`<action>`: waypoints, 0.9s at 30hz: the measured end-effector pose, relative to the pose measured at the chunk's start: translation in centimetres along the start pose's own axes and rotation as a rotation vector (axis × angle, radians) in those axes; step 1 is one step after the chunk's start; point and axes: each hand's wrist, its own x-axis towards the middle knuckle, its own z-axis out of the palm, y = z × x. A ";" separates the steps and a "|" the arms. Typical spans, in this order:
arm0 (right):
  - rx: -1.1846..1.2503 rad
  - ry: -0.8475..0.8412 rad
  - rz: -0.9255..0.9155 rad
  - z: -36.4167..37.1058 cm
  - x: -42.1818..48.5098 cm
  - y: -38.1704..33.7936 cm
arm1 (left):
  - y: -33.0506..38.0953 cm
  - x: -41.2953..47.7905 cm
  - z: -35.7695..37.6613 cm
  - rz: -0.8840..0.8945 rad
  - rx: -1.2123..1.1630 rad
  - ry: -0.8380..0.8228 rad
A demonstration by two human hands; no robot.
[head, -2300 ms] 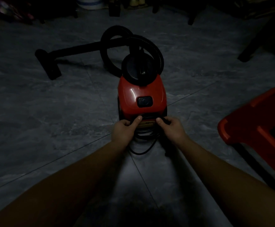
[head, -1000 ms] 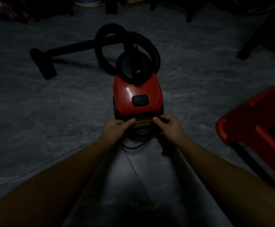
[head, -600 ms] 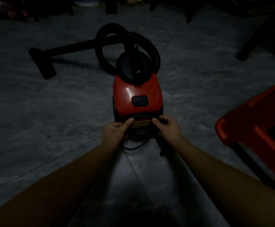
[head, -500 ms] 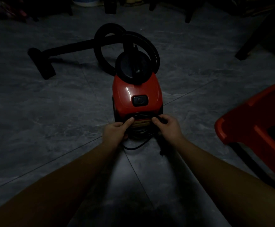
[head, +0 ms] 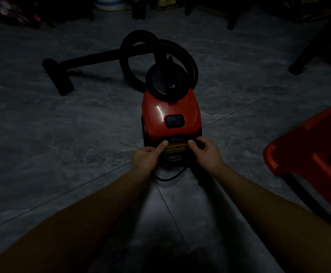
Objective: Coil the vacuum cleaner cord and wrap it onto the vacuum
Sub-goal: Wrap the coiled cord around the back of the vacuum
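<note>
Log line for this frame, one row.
phase: wrapping cord on vacuum rear | left hand: holds cord, thumb on coil | right hand: grips cord | slack: one loop on floor

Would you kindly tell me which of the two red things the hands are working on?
The red vacuum at centre, topped by a black hose; the red chair at the right edge stands apart, untouched.
</note>
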 end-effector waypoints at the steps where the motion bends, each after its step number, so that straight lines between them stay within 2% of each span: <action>1: 0.004 -0.004 0.017 -0.1 0.0 0.0 | 0.1 0.0 0.1 -0.043 -0.033 -0.018; 4: 0.008 -0.017 0.048 -0.3 0.0 -0.2 | 0.5 0.0 0.2 -0.114 -0.097 -0.062; 9: 0.040 -0.034 0.067 -0.4 0.0 -0.3 | 0.4 0.6 0.4 -0.111 -0.112 -0.057; 15: 0.087 0.008 0.076 0.1 0.0 -0.6 | -0.2 0.6 0.4 0.029 0.040 0.060; 18: 0.112 0.003 0.097 0.2 -0.1 -0.9 | -0.2 0.4 0.0 0.090 0.081 0.049; 22: 0.152 -0.055 0.126 -0.2 0.1 -1.1 | -0.1 0.5 -0.8 0.077 0.039 -0.022; 27: 0.137 -0.051 0.111 -0.1 0.2 -0.9 | -0.5 0.3 -0.4 0.160 0.095 0.023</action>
